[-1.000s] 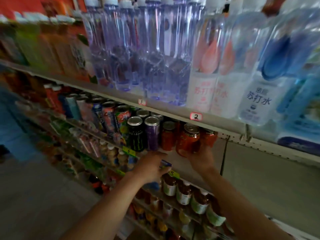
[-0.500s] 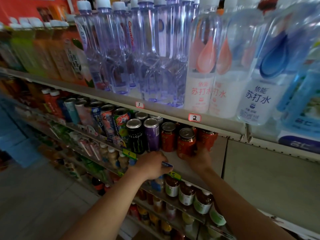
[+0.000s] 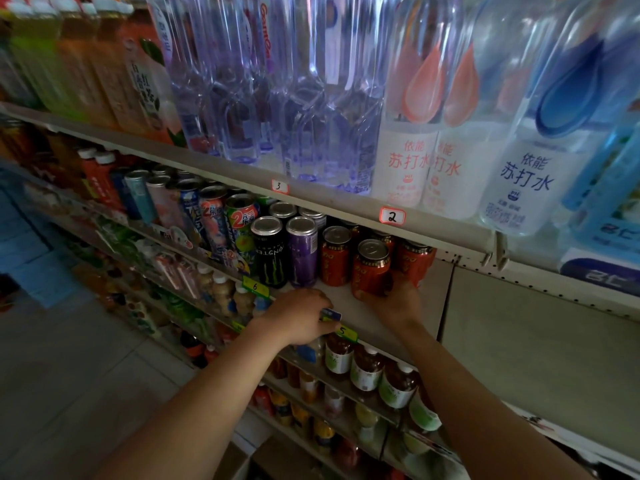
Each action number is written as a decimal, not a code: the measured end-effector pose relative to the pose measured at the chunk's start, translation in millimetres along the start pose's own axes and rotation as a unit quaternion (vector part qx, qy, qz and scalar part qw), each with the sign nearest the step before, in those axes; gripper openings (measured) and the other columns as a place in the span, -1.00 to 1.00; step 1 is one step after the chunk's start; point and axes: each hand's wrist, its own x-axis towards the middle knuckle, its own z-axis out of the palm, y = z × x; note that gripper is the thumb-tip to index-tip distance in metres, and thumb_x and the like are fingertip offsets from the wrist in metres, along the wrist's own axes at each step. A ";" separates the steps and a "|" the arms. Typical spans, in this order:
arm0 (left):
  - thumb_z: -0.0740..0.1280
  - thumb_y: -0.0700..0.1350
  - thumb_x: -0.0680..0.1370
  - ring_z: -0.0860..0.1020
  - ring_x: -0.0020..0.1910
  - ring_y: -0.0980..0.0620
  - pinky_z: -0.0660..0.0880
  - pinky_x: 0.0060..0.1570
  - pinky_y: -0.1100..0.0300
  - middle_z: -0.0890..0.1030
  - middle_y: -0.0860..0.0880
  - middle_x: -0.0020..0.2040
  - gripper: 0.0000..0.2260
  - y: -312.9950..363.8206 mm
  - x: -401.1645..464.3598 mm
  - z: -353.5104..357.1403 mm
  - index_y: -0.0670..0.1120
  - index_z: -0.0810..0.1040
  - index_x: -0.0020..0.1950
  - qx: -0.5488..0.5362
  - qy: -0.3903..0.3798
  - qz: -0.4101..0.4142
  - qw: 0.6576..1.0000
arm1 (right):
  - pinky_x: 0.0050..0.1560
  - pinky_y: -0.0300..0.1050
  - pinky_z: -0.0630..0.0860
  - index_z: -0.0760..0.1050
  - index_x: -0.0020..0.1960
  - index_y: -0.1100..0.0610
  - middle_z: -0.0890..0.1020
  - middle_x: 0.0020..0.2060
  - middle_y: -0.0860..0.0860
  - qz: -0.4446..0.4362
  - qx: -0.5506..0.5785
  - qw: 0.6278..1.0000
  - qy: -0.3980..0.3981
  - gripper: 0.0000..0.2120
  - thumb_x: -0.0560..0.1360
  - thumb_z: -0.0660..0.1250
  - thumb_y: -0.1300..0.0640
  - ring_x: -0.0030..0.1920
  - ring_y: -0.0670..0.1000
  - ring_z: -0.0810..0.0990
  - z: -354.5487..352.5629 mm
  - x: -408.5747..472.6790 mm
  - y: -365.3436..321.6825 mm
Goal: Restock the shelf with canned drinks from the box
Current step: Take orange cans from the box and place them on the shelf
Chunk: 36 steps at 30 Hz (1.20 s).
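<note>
Hands clamped: right (image 3: 394,299) on red can (image 3: 371,268), left (image 3: 301,318) on shelf lip (image 3: 363,327); purple can (image 3: 302,252) alongside

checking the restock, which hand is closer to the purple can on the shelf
Left. The left hand rests on the shelf edge directly below the purple can, not touching it. The right hand is further right, gripping a red can.

White tags (image 3: 280,186) on the upper shelf edge read "3" and "2", yellow tags (image 3: 255,286) below read "6" and "5", soda-water bottles (image 3: 408,161) show "苏打水", and a black can (image 3: 269,252) part of "MONSTER".
</note>
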 end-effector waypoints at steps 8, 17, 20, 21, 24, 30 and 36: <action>0.26 0.25 0.54 0.53 0.15 -0.01 0.51 0.10 0.01 0.56 0.05 0.21 -0.61 -2.6 -0.1 0.2 0.05 0.58 0.22 -0.015 -0.001 0.007 1.000 | 0.07 -0.15 0.47 0.42 0.35 0.17 0.61 0.23 0.09 0.006 0.012 1.000 0.006 -0.34 0.34 0.58 0.00 0.21 0.10 0.60 2.7 0.9 -2.4; 0.27 0.25 0.53 0.53 0.15 0.00 0.51 0.11 0.00 0.55 0.05 0.22 -0.60 -3.4 -1.1 0.6 0.04 0.57 0.23 -0.016 0.006 0.014 1.000 | 0.00 -0.18 0.46 0.46 0.29 0.21 0.64 0.17 0.12 0.012 -0.005 1.000 0.011 -0.42 0.37 0.56 0.03 0.15 0.11 0.62 5.9 -0.1 -3.0; 0.28 0.25 0.53 0.53 0.15 -0.01 0.51 0.11 0.00 0.55 0.03 0.23 -0.59 -2.3 -1.3 -0.4 0.03 0.56 0.24 -0.009 0.001 0.013 1.000 | 0.04 -0.16 0.46 0.45 0.30 0.22 0.62 0.20 0.14 0.012 0.003 1.000 0.012 -0.44 0.39 0.55 0.06 0.18 0.13 0.60 8.6 1.0 -5.1; 0.27 0.24 0.53 0.53 0.16 -0.01 0.51 0.12 0.00 0.54 0.03 0.24 -0.59 -2.6 -1.6 -0.3 0.03 0.55 0.25 -0.007 0.003 0.013 1.000 | 0.04 -0.15 0.47 0.45 0.30 0.22 0.62 0.20 0.14 0.013 0.003 1.000 0.015 -0.44 0.39 0.55 0.06 0.18 0.14 0.61 10.0 0.6 -4.9; 0.27 0.23 0.54 0.51 0.19 -0.02 0.49 0.15 0.00 0.52 0.02 0.28 -0.57 0.3 -5.0 -2.5 0.01 0.52 0.30 -0.005 0.004 0.009 1.000 | 0.04 -0.09 0.51 0.47 0.28 0.22 0.64 0.17 0.15 0.020 -0.001 1.000 0.018 -0.45 0.39 0.54 0.05 0.16 0.15 0.62 9.8 -0.8 -6.3; 0.36 -0.03 0.56 0.53 0.20 0.15 0.51 0.17 0.19 0.50 0.08 0.32 -0.63 -12.0 -32.8 13.2 0.00 0.47 0.36 -0.215 0.182 0.063 0.958 | -0.25 -0.33 0.42 0.52 0.11 0.10 0.61 -0.06 -0.09 -0.074 -0.003 0.990 0.118 -0.68 0.44 0.50 0.03 -0.11 -0.12 0.58 -11.5 -52.6 -43.1; 0.36 -0.03 0.54 0.61 -0.09 0.16 0.58 -0.13 0.22 0.62 0.07 -0.01 -0.83 -81.4 -113.7 120.0 -0.01 0.57 0.12 -0.307 0.326 -0.146 0.882 | -0.25 -0.27 0.47 0.52 -0.06 0.10 0.58 -0.24 -0.04 -0.273 0.071 0.952 -0.117 -0.93 0.51 0.41 0.18 -0.25 -0.11 0.57 64.3 -146.3 -38.1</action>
